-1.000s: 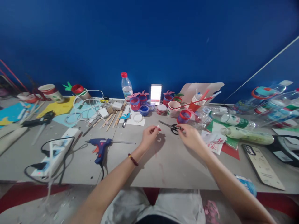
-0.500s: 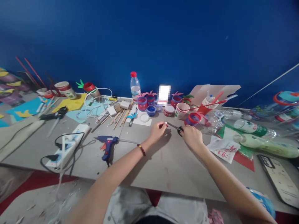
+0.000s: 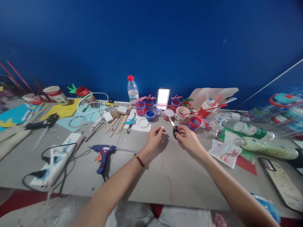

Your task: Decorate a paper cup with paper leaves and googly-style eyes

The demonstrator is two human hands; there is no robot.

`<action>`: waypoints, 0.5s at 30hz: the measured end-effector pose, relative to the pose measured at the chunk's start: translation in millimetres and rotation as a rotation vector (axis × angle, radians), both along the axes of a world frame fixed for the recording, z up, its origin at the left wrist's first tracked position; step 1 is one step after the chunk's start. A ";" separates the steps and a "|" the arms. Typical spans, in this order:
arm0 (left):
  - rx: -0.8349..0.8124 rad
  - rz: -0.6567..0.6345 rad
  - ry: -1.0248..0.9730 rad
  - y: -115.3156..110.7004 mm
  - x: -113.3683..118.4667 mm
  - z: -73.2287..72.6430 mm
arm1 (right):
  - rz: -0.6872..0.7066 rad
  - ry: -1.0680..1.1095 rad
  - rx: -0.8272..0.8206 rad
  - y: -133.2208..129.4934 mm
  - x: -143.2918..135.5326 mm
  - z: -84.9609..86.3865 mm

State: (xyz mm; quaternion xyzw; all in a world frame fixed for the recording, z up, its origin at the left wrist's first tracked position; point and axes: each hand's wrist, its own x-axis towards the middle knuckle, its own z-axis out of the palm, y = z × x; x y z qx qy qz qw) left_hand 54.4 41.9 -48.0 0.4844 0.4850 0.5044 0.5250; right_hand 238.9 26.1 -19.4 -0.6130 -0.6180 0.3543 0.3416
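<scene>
On the table (image 3: 165,186), the glue gun (image 3: 103,154) has the power strip (image 3: 59,160) to its left. Behind it lie sticks (image 3: 115,126), with the cable (image 3: 81,104) farther back and to the left. The bottle (image 3: 132,91) stands behind it and to the right, near the wall (image 3: 151,47); nearer lies a ring (image 3: 143,123) on a paper sheet (image 3: 148,128). Right of the gun, the small piece (image 3: 162,128) is in the left hand (image 3: 155,137), and the scissors (image 3: 175,130) are in the right hand (image 3: 188,137). A paper cup (image 3: 181,116) stands beyond them. To its far right lies the phone (image 3: 280,181).
</scene>
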 end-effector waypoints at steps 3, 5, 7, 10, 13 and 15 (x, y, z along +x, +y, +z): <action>0.040 0.010 0.028 -2.1 -0.1 4.2 | 0.015 0.327 -0.029 13.0 -20.9 -16.4; 0.081 -0.003 0.059 -3.8 -1.1 9.1 | -0.033 0.471 0.013 22.5 -35.8 -21.5; 0.112 -0.037 0.074 -4.8 -1.9 12.5 | -0.081 0.593 0.035 29.5 -46.7 -22.8; 0.119 -0.066 0.092 -4.7 -1.4 10.8 | -0.057 0.730 -0.056 33.3 -51.0 -23.4; 0.105 -0.090 0.121 -4.0 -0.1 4.2 | 0.007 0.795 -0.148 32.0 -45.3 -26.0; 0.110 -0.108 0.153 -4.1 -0.5 1.0 | 0.047 0.809 -0.170 30.8 -41.5 -27.0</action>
